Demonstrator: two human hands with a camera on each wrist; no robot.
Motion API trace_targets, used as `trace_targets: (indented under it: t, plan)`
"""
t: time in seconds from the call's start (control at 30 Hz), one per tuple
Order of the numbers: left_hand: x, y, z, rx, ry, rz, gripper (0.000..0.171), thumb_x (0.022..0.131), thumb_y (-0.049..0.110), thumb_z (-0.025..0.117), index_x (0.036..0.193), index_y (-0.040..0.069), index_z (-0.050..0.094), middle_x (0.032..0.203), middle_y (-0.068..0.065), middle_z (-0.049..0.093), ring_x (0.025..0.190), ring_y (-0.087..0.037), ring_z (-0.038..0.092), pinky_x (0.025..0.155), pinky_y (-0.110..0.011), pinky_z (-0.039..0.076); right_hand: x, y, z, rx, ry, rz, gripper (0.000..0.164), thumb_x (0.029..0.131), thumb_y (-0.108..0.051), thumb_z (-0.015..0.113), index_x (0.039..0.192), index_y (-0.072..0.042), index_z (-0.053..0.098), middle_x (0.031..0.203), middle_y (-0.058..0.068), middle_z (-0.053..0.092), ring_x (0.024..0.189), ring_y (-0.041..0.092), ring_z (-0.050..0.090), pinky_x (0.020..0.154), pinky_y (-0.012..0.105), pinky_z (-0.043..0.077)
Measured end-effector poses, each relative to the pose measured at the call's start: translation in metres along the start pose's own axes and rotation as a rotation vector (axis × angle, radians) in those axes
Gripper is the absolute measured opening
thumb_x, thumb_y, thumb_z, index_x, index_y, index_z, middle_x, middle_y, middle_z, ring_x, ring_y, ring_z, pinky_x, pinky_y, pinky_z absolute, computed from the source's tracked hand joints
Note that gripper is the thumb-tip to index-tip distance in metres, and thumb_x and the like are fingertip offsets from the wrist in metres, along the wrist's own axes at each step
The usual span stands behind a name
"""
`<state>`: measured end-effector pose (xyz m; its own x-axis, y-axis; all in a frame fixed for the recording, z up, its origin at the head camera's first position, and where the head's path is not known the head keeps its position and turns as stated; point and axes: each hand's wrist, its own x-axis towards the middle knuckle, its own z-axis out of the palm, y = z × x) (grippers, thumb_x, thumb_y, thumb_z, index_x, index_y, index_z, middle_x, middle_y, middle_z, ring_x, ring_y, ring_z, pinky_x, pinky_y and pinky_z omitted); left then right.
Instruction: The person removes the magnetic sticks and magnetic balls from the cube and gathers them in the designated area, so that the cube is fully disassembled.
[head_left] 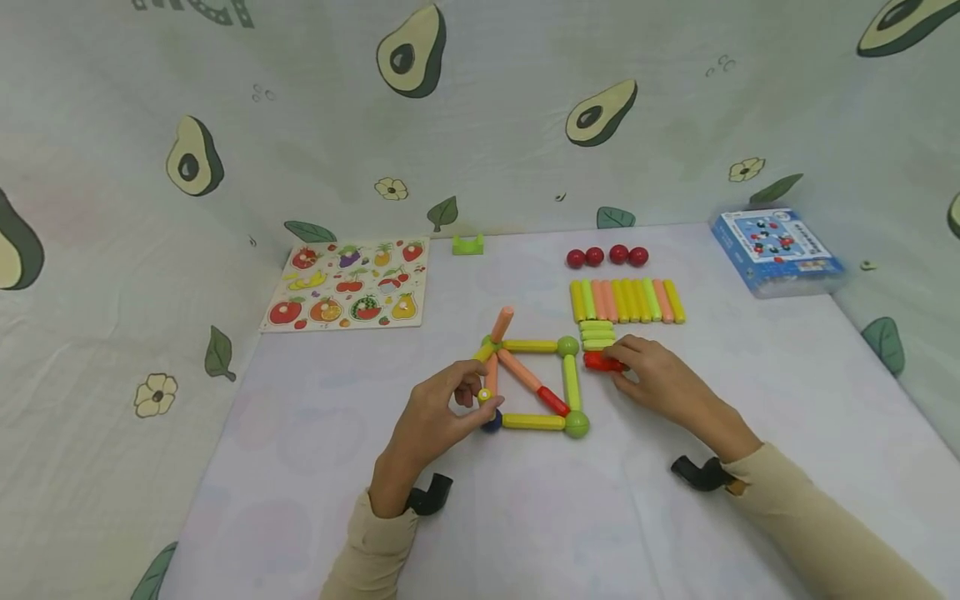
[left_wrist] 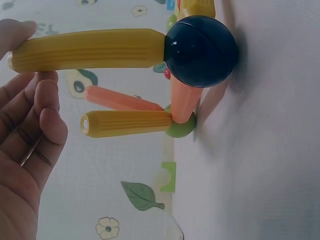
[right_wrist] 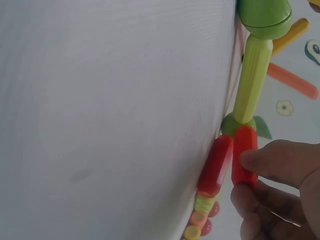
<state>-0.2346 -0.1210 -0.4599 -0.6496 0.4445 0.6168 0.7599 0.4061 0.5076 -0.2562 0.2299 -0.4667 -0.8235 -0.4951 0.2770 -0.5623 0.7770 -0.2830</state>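
Nearest are your beige sleeves (head_left: 817,517), and beyond them your hands stand apart at the square stick frame (head_left: 533,346). Your left hand (head_left: 435,417) pinches the top of an upright yellow stick (left_wrist: 90,49) on the dark blue ball (left_wrist: 205,50) at the frame's near left corner. Just right of the frame, your right hand (head_left: 667,379) pinches a red stick (right_wrist: 244,142) beside a second red stick (right_wrist: 215,167). Four dark red balls (head_left: 594,256) sit beyond the frame, to its right.

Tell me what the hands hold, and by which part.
Left hand: a yellow stick, by its free end. Right hand: a red stick, near one end.
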Motion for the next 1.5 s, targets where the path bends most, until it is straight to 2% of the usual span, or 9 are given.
trace_targets:
  t: [0.3,0.5,0.6,0.77,0.9,1.07,1.17,1.33,1.5]
  plan:
    - [-0.001,-0.005,-0.002,-0.035,-0.037,-0.019,0.049,0.075,0.022,0.089,0.114,0.006,0.065,0.087,0.001,0.062,0.073,-0.010,0.056,0.062,-0.026,0.052,0.003,0.001,0.007,-0.010,-0.023,0.010,0.033,0.077,-0.001,0.085,0.108,0.000,0.072,0.099,0.009,0.064,0.087,0.023,0.063,0.079,0.040,0.057]
    - [-0.010,-0.030,-0.009,-0.117,-0.193,-0.126,0.045,0.077,0.033,0.088,0.114,0.015,0.068,0.090,-0.001,0.063,0.076,-0.011,0.055,0.065,-0.029,0.050,0.008,-0.005,0.005,-0.029,0.031,-0.025,0.031,0.077,-0.005,0.086,0.105,-0.002,0.074,0.097,0.006,0.063,0.083,0.021,0.061,0.076,0.038,0.057]
    - [-0.017,-0.039,-0.012,-0.121,-0.287,-0.179,0.042,0.080,0.034,0.086,0.114,0.018,0.069,0.090,0.001,0.062,0.075,-0.012,0.054,0.064,-0.028,0.048,0.010,-0.019,0.000,0.023,0.049,-0.050,0.030,0.078,-0.005,0.085,0.107,-0.003,0.073,0.100,0.004,0.064,0.087,0.020,0.062,0.078,0.038,0.058]
    - [-0.024,-0.043,-0.009,-0.095,-0.371,-0.198,0.034,0.083,0.027,0.083,0.113,0.018,0.069,0.088,0.002,0.061,0.071,-0.013,0.054,0.062,-0.025,0.047,0.014,-0.046,0.002,0.204,0.072,-0.144,0.027,0.081,-0.003,0.082,0.106,-0.004,0.071,0.103,0.002,0.065,0.085,0.014,0.062,0.072,0.033,0.058]
    - [-0.024,-0.043,0.000,-0.087,-0.397,-0.204,0.022,0.086,0.026,0.081,0.104,0.020,0.068,0.086,0.002,0.061,0.071,-0.014,0.055,0.061,-0.024,0.046,0.022,-0.066,0.012,0.360,0.057,-0.205,0.025,0.082,-0.001,0.079,0.104,-0.007,0.070,0.101,0.000,0.065,0.084,0.011,0.060,0.067,0.033,0.056]
    - [-0.022,-0.044,0.009,-0.096,-0.403,-0.233,0.016,0.087,0.025,0.080,0.097,0.021,0.069,0.084,0.002,0.061,0.073,-0.014,0.056,0.062,-0.024,0.046,0.033,-0.082,0.018,0.383,0.009,-0.236,0.022,0.087,-0.003,0.076,0.107,-0.009,0.071,0.103,0.001,0.066,0.088,0.013,0.061,0.072,0.032,0.056]
    - [-0.020,-0.044,0.013,-0.098,-0.393,-0.235,0.016,0.087,0.026,0.080,0.098,0.021,0.069,0.084,0.003,0.061,0.074,-0.013,0.056,0.063,-0.024,0.047,0.029,-0.075,0.010,0.297,0.007,-0.201,0.022,0.086,-0.006,0.078,0.107,-0.008,0.072,0.105,0.002,0.066,0.091,0.015,0.063,0.074,0.032,0.056]
    - [-0.017,-0.043,0.013,-0.076,-0.396,-0.240,0.017,0.087,0.026,0.080,0.100,0.021,0.069,0.084,0.003,0.060,0.074,-0.013,0.056,0.063,-0.024,0.047,0.002,-0.044,-0.010,0.134,0.020,-0.040,0.034,0.080,-0.010,0.084,0.111,-0.005,0.071,0.110,0.003,0.064,0.096,0.019,0.063,0.079,0.038,0.057]
    - [-0.020,-0.042,0.007,-0.077,-0.386,-0.240,0.019,0.085,0.023,0.082,0.100,0.021,0.070,0.084,0.003,0.060,0.074,-0.013,0.056,0.062,-0.024,0.046,-0.017,-0.019,-0.011,0.059,-0.030,0.063,0.043,0.077,-0.010,0.087,0.115,-0.003,0.070,0.115,0.010,0.063,0.108,0.029,0.058,0.089,0.049,0.053]
